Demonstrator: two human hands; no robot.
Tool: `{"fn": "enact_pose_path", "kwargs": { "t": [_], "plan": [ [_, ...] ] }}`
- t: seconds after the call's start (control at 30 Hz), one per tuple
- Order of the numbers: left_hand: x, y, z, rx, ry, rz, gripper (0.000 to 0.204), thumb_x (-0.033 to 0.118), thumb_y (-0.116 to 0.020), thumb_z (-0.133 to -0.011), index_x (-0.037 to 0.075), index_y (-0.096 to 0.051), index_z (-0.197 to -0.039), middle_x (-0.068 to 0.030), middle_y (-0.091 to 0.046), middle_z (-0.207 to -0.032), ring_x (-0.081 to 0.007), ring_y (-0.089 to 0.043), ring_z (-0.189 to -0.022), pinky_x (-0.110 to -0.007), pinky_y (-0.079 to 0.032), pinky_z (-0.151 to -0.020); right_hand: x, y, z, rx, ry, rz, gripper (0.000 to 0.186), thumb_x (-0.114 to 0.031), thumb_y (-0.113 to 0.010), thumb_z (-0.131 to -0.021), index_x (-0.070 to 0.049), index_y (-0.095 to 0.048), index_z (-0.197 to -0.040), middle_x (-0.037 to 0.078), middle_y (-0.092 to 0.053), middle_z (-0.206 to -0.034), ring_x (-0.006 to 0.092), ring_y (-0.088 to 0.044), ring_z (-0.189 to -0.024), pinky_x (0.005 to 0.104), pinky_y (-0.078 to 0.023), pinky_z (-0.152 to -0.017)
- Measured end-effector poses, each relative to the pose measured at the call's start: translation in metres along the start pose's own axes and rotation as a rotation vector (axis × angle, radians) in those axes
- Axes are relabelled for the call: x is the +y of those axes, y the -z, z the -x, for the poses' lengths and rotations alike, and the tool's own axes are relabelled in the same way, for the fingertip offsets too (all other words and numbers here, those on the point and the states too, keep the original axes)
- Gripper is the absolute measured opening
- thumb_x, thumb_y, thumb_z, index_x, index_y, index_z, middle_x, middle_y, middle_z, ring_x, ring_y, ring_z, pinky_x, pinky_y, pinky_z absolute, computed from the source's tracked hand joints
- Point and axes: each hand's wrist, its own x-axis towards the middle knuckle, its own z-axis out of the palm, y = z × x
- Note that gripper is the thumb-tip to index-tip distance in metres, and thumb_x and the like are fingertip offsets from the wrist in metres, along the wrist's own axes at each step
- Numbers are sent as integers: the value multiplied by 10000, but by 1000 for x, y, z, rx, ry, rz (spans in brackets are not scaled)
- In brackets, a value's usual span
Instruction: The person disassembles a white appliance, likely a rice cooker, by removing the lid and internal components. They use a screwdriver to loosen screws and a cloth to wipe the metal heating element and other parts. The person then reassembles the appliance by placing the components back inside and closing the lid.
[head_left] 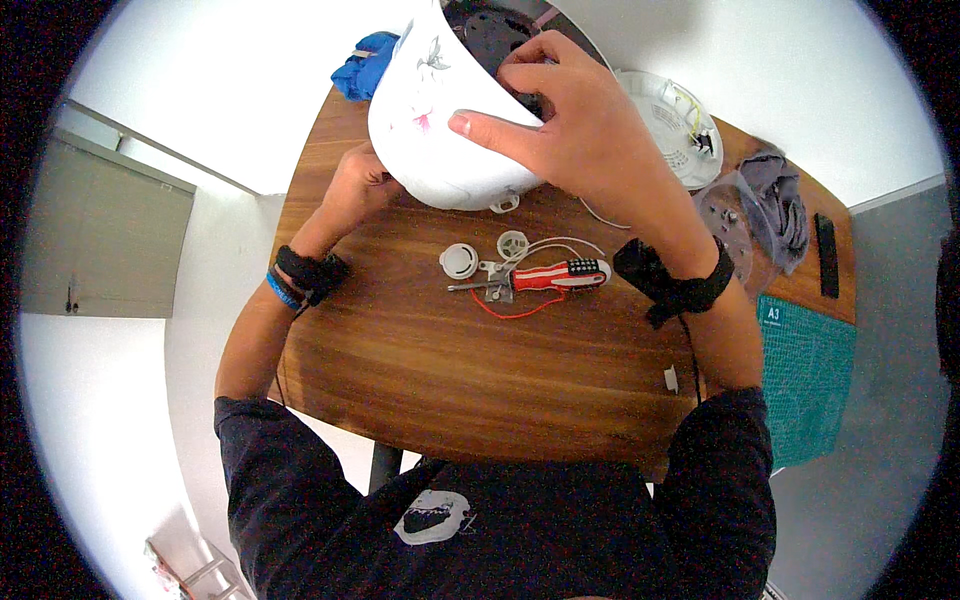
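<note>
White floral shell, glossy and deeply curved, rises at the far edge of a wooden table, between our two hands. To handle it well, we would judge it best to keep one hand bracing the curved side while the other works the rim, pressing gently so that the thin-looking wall does not flex, and to keep its small loop tab clear of knocks.

Our right hand is clamped over the shell's right rim: the thumb lies flat on the outer face and the fingers reach over into the dark opening. Our left hand is curled at the lower left side, well apart from the right; its fingertips are hidden, so we cannot tell whether it grips.

Nearer to us than the shell lie a red-and-white screwdriver and a round white cap. Right of our right hand sits a round white base.
</note>
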Motion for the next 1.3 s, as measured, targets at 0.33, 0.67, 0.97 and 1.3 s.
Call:
{"fn": "enact_pose_path", "kwargs": {
  "t": [0.33, 0.67, 0.97, 1.3],
  "plan": [
    [1, 8, -15, -11, -7, -85, 257, -46, -757, -805, 57, -788, -1039, -168, -773, -1006, -317, -762, -903, -382, -594, -783, 14, 12, 0, 12, -58, -137, 427, -365, -777, -968, 47, -760, -1076, 90, -609, -1101, 199, -646, -944, 325, -511, -815],
    [4, 39, -15, -151, 38, -28, 287, -69, -710, -882, 41, -746, -1144, -156, -755, -1096, -276, -727, -971, -381, -573, -823, 27, 39, 0, -7, -152, -131, 393, -363, -718, -1024, 10, -763, -1138, 59, -679, -1093, 146, -652, -961, 311, -516, -833],
    [-28, 77, 3, -224, 426, 207, 243, 42, -591, -1012, 34, -753, -1192, -75, -767, -1127, -138, -705, -995, -366, -562, -901, 53, 79, 5, 70, -496, -339, 495, -401, -699, -1039, 24, -712, -1294, 71, -762, -1108, 126, -692, -987, 254, -522, -893],
    [99, 69, -29, 328, 34, -136, 230, 50, -667, -989, 66, -697, -1216, -112, -719, -1157, -243, -712, -1101, -363, -585, -903, 19, 71, 15, 95, -549, -286, 489, -349, -686, -1049, 33, -676, -1353, 105, -753, -1186, 150, -713, -991, 269, -552, -864]
  ]
}}
